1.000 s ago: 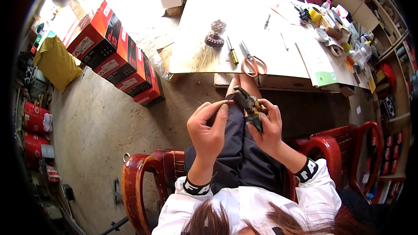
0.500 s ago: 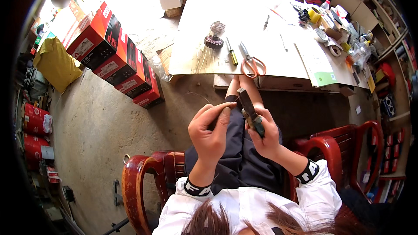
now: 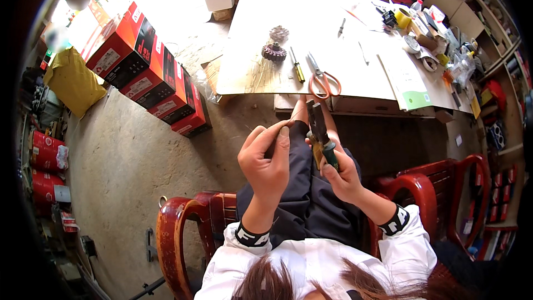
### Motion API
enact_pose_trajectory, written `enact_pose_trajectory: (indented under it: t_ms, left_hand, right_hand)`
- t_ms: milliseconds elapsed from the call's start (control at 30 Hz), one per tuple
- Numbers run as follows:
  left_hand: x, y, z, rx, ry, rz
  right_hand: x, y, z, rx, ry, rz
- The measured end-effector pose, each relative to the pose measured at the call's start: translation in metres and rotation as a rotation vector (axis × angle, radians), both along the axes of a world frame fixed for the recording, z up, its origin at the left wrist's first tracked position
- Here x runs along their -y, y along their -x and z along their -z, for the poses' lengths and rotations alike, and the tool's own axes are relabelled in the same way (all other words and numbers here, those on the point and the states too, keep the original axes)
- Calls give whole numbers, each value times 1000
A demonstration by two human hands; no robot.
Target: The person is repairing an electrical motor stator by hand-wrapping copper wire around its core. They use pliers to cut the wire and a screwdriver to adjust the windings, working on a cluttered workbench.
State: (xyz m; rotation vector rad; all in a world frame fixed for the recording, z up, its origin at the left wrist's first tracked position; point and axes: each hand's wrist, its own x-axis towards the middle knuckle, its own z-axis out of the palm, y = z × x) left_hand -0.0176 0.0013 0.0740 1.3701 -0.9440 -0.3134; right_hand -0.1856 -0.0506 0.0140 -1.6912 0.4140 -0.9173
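Observation:
Over my lap, my left hand [image 3: 265, 156] is closed in a pinch of thumb and forefinger. A thin wire [image 3: 290, 123] shows faintly at its fingertips; most of it is too fine to make out. My right hand [image 3: 343, 175] is wrapped round a pair of pliers [image 3: 317, 125] with dark jaws and green handles. Their jaws point up and away from me, slightly apart, just right of the left fingertips and not touching them. Beyond the hands, orange-handled scissors [image 3: 321, 78] and a yellow-handled screwdriver [image 3: 297, 68] lie at the table's near edge.
On the white table [image 3: 244, 33] sit a wire-wound motor part [image 3: 273, 51] and, to the right, a green-white booklet [image 3: 408, 86] beside piled tools and tape. Red-black boxes [image 3: 150, 72] are stacked at left. Red wooden chair arms [image 3: 180, 216] flank me; shelves line the right.
The pliers' handles have spread and their jaws have parted, turning a little in my right hand. My left hand has drawn slightly left, away from the jaws.

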Motion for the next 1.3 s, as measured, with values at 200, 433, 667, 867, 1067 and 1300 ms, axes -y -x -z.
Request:
enact_pose_trajectory:
  t_ms: [200, 433, 667, 867, 1067, 1300]
  left_hand:
    - [-1, -4, 4, 26, -36, 61]
    - [-5, -9, 10, 156, -121, 180]
    - [-9, -10, 14, 268, -133, 226]
    - [-9, -20, 19, 359, -161, 218]
    - [0, -19, 31, 423, -164, 240]
    - [-15, -27, 42, 674, -300, 295]
  right_hand:
    - [7, -1, 1, -88, -81, 228]
    - [161, 12, 76, -675, 318, 665]
    - [256, -5, 117, -1288, 278, 1021]
    - [266, -4, 135, -1159, 258, 968]
    - [261, 42, 132, -746, 268, 851]
    - [70, 10, -12, -327, -209, -76]
